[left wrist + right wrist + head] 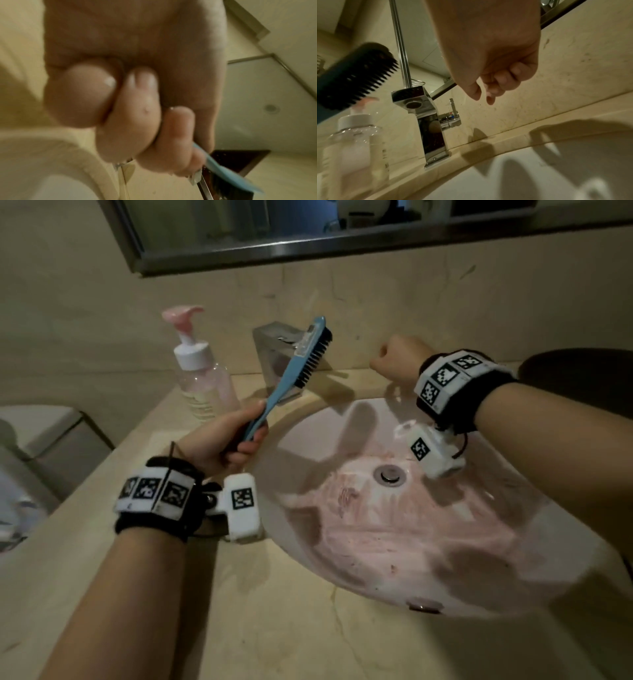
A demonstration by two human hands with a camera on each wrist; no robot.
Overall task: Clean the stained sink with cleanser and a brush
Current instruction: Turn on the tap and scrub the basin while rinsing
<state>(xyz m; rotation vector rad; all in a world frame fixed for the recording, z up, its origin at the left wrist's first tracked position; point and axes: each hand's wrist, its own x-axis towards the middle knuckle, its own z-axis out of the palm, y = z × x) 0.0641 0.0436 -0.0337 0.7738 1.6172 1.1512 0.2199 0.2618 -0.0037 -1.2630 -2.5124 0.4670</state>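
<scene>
My left hand [226, 440] [128, 115] grips the handle of a blue brush [274, 402] [223, 174]. Its black bristle head [356, 78] is raised in front of the chrome faucet [274, 350] [433, 128]. The white sink [479, 559] below carries pink smears around the drain [389, 475]. A clear pump bottle with a pink nozzle [202, 381] [356, 148] stands on the counter left of the faucet. My right hand [394, 357] [483, 97] hovers over the sink's back rim, right of the faucet lever [452, 106]. Its fingers are loosely curled and hold nothing.
A beige stone counter [274, 628] surrounds the sink, with a stone wall and a metal-framed mirror [308, 251] behind it. A dark round object [582, 364] sits at the far right. A white fixture [41, 433] stands beyond the counter's left edge.
</scene>
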